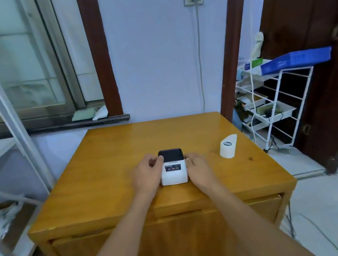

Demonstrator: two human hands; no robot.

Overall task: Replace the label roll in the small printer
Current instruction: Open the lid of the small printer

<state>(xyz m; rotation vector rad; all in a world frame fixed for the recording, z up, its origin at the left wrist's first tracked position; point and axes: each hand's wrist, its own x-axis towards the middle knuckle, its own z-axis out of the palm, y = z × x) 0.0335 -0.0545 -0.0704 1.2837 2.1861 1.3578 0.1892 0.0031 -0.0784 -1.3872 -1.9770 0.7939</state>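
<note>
A small white printer (173, 173) with a black lid stands on the wooden table (97, 183), near its middle. My left hand (146, 173) grips the printer's left side, thumb and fingers up by the black lid's corner. Against the printer's right side rests my right hand (199, 168), its fingers curled around the casing. The lid looks closed. A white label roll (227, 147) stands on end to the right of the printer, a loose tab of paper sticking up from it, apart from both hands.
A white wire rack (275, 106) with trays and a blue box stands right of the table, beside a dark wooden door (329, 58). White shelving (1, 154) and a window are at the left. A cable hangs down the wall behind the table.
</note>
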